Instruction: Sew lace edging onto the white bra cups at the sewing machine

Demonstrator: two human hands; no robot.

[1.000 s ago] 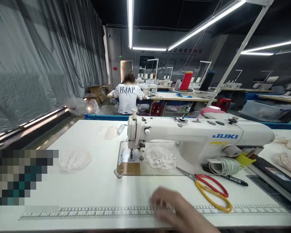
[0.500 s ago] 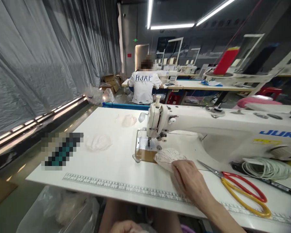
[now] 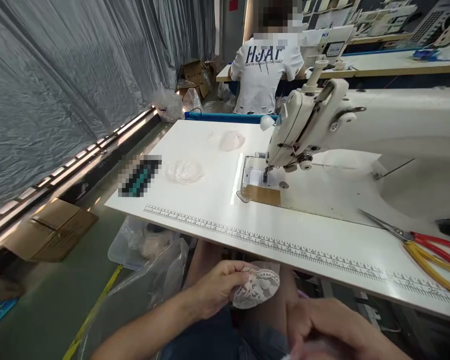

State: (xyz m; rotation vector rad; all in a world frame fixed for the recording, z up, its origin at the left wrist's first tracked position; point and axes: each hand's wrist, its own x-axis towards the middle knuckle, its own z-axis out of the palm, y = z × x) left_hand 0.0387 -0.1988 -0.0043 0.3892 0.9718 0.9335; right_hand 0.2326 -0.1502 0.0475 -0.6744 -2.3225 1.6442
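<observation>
Far left, floor: cardboard box [image 3: 52, 232]; tabletop [image 3: 213, 200] begins to its right, pale lace round [image 3: 185, 171] lying flat on it, apart from both hands

Left of centre: left hand [image 3: 223, 285], thumb and fingers closed in a pinch on the near-left edge of a white lace cup [image 3: 258, 289]; the cup is off the table, over the lap [image 3: 264, 320], scalloped rim upward

Judgement: openwork likely stretches and snags easily; best a light pinch at the edge, no pull across the mesh, rim kept unfolded

Right of centre: sewing machine [image 3: 296, 125], nothing under its needle; right hand [image 3: 322, 320] low, blurred, cut by the lower edge; cannot tell whether its fingers grip anything

Far right: scissors [image 3: 408, 237], tips toward the machine bed; advisable to keep the lace clear of their points
</observation>
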